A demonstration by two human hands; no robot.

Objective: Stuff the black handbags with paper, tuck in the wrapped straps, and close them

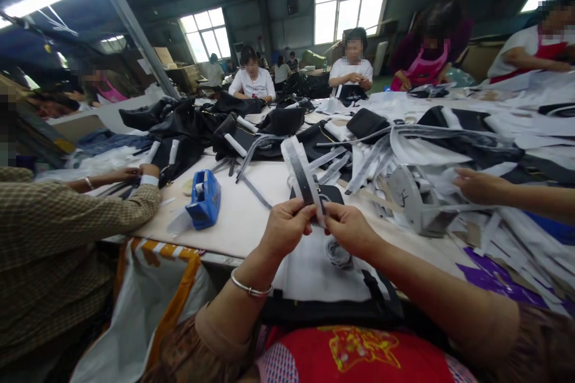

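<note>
Two hands share one strap. At the far left a co-worker's checked sleeve [90, 209] lies on the table [242, 215], and next to it a blue tape dispenser [203, 198] sits within your reach. Your left hand [287, 228] and right hand [351, 228] each pinch the strap [300, 170] at its lower end, so its loop stands upright before you, above the table edge. Further right, a grey panel [404, 194] bears a dark handwritten mark, too unclear to read, near another worker's hand [477, 185].

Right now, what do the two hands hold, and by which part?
A grey strap, pinched at its lower end between the left hand and the right hand; the rest loops up above them.
</note>
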